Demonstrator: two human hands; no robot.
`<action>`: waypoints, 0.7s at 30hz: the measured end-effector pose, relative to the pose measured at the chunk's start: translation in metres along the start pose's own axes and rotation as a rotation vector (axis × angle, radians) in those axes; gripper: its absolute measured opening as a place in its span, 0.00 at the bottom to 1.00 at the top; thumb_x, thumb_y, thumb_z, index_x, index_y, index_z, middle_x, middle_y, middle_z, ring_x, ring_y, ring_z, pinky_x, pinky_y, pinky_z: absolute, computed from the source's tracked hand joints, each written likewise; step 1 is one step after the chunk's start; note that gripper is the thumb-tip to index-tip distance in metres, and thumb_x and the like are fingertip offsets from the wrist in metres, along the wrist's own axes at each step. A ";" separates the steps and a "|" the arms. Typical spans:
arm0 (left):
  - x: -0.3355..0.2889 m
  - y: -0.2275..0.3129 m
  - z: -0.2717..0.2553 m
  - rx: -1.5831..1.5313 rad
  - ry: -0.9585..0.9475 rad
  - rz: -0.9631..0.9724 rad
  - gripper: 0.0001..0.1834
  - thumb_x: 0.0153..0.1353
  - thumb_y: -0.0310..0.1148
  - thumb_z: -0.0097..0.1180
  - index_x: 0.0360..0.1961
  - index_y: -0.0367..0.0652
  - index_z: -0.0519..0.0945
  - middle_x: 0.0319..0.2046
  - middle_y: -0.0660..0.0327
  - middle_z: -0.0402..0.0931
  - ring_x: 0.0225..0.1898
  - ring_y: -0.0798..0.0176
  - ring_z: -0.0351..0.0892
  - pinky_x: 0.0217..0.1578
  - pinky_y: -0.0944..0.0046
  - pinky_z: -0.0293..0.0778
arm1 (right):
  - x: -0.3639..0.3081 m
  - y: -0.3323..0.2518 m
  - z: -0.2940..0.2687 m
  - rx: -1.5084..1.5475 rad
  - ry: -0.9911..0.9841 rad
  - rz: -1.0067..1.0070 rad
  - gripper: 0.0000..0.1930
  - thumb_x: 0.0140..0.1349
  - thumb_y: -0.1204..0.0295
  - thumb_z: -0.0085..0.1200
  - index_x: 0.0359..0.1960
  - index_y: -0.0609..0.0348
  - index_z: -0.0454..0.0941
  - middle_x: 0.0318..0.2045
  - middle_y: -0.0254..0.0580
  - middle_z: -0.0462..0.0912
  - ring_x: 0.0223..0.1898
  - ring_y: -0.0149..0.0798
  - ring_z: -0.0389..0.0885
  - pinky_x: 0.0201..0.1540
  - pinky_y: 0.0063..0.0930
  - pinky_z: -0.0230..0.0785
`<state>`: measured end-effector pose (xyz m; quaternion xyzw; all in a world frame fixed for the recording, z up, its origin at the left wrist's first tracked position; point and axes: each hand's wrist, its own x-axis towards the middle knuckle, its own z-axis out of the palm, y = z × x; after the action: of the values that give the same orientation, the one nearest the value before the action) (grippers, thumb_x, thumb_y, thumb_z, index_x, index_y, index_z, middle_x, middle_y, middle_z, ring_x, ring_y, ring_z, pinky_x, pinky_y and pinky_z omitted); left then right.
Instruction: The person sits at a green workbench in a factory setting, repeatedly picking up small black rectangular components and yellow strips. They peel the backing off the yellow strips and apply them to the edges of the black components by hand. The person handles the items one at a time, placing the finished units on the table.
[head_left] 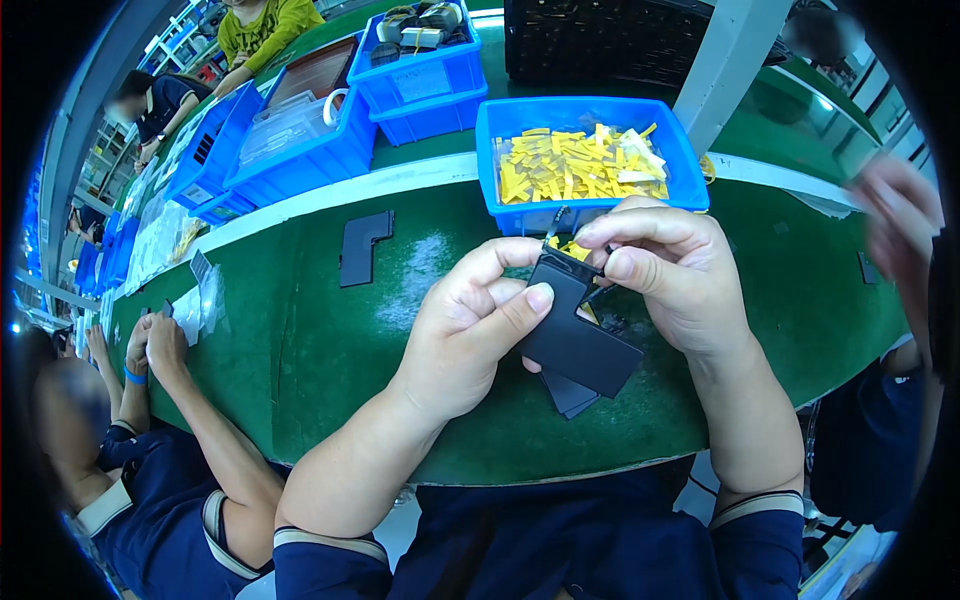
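A flat black L-shaped pack [580, 340] is gripped in my left hand [470, 330], its thumb pressed on the face near the top corner. A short dark cable [556, 222] sticks up from the pack's upper end. My right hand [665, 265] is closed in a pinch at that same end, beside a small yellow strip [574, 250]; what lies between its fingertips is mostly hidden. Beneath the held pack, another dark flat piece [568, 396] shows on the green table [330, 370]. Farther left, a similar black L-shaped pack [366, 248] lies flat.
Just beyond my hands stands a blue bin [490, 190] filled with yellow strips. More blue bins [300, 150] sit at the back left, and a grey post [728, 75] rises at back right. Co-workers' hands [160, 340] are busy at left; a blurred hand [895, 215] is at right.
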<state>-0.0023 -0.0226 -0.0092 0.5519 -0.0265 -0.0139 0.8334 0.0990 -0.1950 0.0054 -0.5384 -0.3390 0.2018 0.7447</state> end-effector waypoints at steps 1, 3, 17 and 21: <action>-0.001 0.000 0.000 0.013 0.011 0.007 0.16 0.66 0.31 0.49 0.53 0.40 0.66 0.36 0.50 0.80 0.32 0.65 0.82 0.23 0.75 0.72 | 0.001 0.001 0.000 -0.004 0.003 0.001 0.10 0.58 0.77 0.58 0.41 0.65 0.82 0.35 0.40 0.83 0.34 0.27 0.79 0.40 0.20 0.71; 0.000 0.000 0.002 0.039 0.022 0.020 0.16 0.66 0.31 0.49 0.53 0.40 0.66 0.36 0.50 0.80 0.31 0.66 0.81 0.23 0.75 0.72 | 0.000 0.000 -0.002 -0.029 0.007 -0.008 0.08 0.58 0.77 0.59 0.39 0.65 0.82 0.35 0.40 0.83 0.34 0.28 0.79 0.40 0.20 0.72; -0.004 0.003 0.012 0.991 0.155 0.346 0.11 0.60 0.26 0.55 0.44 0.38 0.72 0.20 0.63 0.78 0.21 0.73 0.74 0.24 0.71 0.67 | 0.000 -0.002 0.005 -0.956 0.012 -0.515 0.06 0.46 0.80 0.61 0.28 0.64 0.82 0.25 0.44 0.81 0.32 0.44 0.81 0.38 0.34 0.73; -0.003 0.001 0.011 1.032 0.126 0.371 0.12 0.60 0.25 0.55 0.45 0.38 0.72 0.21 0.62 0.79 0.21 0.72 0.76 0.23 0.70 0.67 | -0.001 -0.003 0.004 -1.023 -0.012 -0.542 0.06 0.44 0.80 0.61 0.26 0.64 0.81 0.24 0.44 0.81 0.32 0.44 0.80 0.42 0.37 0.73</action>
<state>-0.0064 -0.0316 -0.0038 0.8746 -0.0768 0.1809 0.4433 0.0954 -0.1938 0.0089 -0.7228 -0.5232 -0.1826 0.4128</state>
